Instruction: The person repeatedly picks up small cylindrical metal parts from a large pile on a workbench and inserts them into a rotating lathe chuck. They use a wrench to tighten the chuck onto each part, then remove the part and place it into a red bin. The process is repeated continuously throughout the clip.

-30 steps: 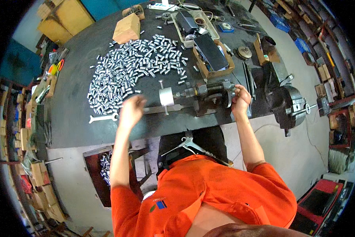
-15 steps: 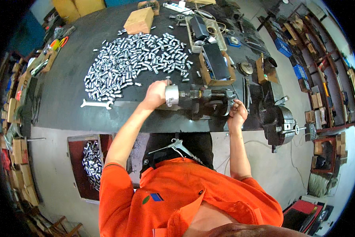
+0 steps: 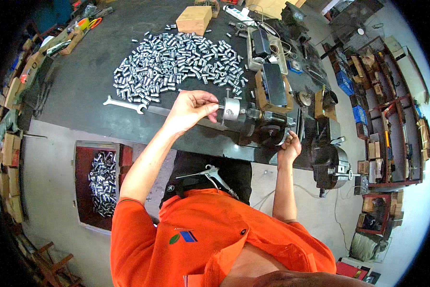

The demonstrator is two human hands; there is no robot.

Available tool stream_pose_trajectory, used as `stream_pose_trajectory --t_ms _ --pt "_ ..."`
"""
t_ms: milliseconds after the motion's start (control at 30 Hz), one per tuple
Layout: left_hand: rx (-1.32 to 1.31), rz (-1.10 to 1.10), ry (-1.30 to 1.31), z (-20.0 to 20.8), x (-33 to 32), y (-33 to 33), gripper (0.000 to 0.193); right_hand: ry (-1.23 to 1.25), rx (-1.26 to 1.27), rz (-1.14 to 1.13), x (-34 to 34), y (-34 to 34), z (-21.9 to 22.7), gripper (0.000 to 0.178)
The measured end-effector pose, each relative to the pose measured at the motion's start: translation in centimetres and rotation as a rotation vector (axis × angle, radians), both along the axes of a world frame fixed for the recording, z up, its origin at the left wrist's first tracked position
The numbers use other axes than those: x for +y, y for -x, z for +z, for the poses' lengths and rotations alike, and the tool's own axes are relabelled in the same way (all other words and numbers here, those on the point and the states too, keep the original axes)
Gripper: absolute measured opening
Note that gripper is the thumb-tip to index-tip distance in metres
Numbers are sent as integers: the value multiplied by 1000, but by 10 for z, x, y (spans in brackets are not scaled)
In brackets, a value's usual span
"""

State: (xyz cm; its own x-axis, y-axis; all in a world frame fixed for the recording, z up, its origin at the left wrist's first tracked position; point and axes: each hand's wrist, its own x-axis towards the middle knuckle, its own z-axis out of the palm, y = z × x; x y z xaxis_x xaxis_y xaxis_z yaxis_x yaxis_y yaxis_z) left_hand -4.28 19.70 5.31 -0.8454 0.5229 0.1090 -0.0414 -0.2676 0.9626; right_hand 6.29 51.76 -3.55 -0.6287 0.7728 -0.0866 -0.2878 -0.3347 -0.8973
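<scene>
A small bench fixture with a silvery round chuck (image 3: 231, 109) lies on the dark workbench, its shaft pointing right to a geared wheel (image 3: 282, 137). At the chuck's left face, my left hand (image 3: 192, 111) pinches a small metal cylinder (image 3: 221, 106) between thumb and fingers. My right hand (image 3: 289, 149) is closed at the rim of the wheel, fingers curled on its right side; the exact grip is partly hidden. Behind my left hand spreads a big heap of short shiny metal cylinders (image 3: 176, 62). An open-ended wrench (image 3: 124, 104) lies left of the chuck.
Below the bench at left stands a red-lined box (image 3: 83, 191) full of similar cylinders. A bench vise (image 3: 330, 165) sits at the right edge. Cardboard box (image 3: 277, 98), plastic tray (image 3: 253, 60) and wooden block (image 3: 194, 20) stand farther back. An air blow gun (image 3: 210, 173) lies across my lap.
My left hand has gone from gripping beside the chuck to pinching a small cylinder at its left face. The right hand stays by the wheel. The whole view has turned slightly.
</scene>
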Motion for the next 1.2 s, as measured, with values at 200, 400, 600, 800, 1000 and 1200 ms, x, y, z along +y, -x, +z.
stream_pose_trajectory --t_ms 200,400,600,800,1000,1200 --pt "56 14 42 2 2 2 13 1 10 24 -6 -18 15 22" --pt "103 -41 113 4 -1 6 13 -33 106 196 2 -29 67 20" --pt "59 -23 85 0 -4 7 10 -25 200 201 11 41 100 20" --pt "18 -34 48 2 3 3 14 -136 -21 163 40 86 18 24" --pt "52 -64 65 4 1 2 17 107 -132 62 8 8 0 19" --pt "46 -65 64 1 2 5 17 -6 165 301 5 -27 74 19"
